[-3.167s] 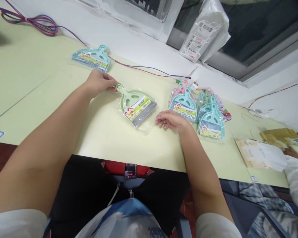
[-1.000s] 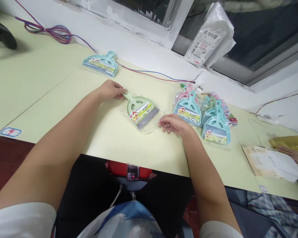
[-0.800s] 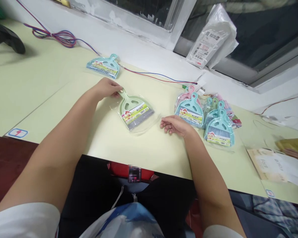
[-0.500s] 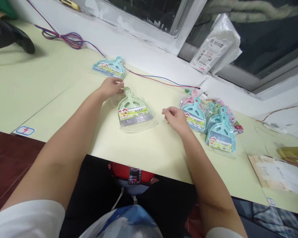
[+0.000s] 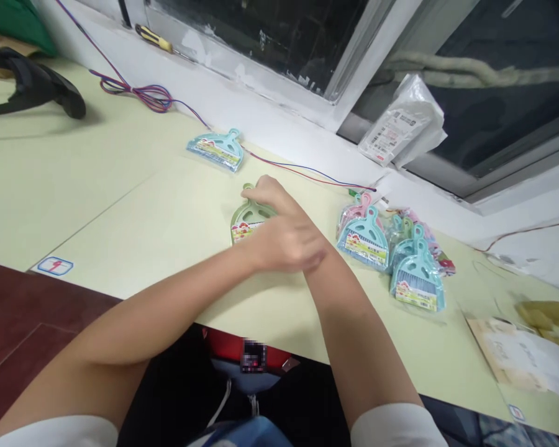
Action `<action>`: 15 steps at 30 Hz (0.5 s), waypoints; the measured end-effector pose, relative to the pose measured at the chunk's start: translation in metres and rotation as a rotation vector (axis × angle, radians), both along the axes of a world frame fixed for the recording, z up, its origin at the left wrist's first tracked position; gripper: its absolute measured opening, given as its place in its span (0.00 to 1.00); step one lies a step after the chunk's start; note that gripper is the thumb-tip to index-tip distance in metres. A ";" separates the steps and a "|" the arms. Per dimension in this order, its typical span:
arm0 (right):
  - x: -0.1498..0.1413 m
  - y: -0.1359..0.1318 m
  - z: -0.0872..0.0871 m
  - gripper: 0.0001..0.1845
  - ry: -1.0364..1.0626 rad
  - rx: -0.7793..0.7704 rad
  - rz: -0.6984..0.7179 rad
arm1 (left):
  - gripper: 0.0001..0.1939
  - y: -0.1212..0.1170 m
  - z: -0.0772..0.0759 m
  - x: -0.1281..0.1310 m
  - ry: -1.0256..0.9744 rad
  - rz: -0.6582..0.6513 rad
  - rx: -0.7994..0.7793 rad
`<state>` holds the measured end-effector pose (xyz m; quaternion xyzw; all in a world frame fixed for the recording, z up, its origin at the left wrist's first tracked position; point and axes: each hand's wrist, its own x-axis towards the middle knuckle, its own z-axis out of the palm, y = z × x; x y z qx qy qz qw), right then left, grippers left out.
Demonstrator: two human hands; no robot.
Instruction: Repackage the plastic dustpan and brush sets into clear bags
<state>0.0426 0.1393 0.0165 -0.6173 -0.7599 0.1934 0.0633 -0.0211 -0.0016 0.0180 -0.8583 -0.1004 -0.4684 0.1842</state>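
Note:
A pale green dustpan-and-brush set in a clear packet [image 5: 246, 225] lies on the light green table [image 5: 135, 211]. My forearms cross over it. My right hand [image 5: 266, 191] reaches across to the handle end, fingers together and laid over the packet. My left hand [image 5: 286, 247] lies over my right wrist and covers the brush end; it is smeared by motion and its fingers do not show clearly. A blue set [image 5: 217, 149] lies apart to the far left. A pile of blue and pink sets [image 5: 391, 251] lies to the right.
Red and blue wires [image 5: 140, 96] run along the white sill at the table's far edge. A black object [image 5: 41, 90] sits at far left. A labelled plastic bag [image 5: 400, 127] leans at the window. Papers and a yellow item [image 5: 522, 347] lie at right.
My arms have crossed: the right hand moved left onto the green set's handle end and the left hand swung right over its brush end. The view tilted up towards the window.

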 end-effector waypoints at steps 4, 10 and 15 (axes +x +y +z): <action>-0.007 0.015 0.006 0.22 -0.087 0.105 -0.006 | 0.15 -0.017 -0.001 0.010 -0.100 -0.083 0.107; -0.015 0.053 0.035 0.26 0.024 0.214 -0.130 | 0.16 -0.019 0.011 -0.001 -0.255 -0.068 0.118; -0.050 0.098 0.044 0.24 0.144 0.225 -0.138 | 0.18 -0.014 0.018 -0.010 -0.349 -0.004 0.092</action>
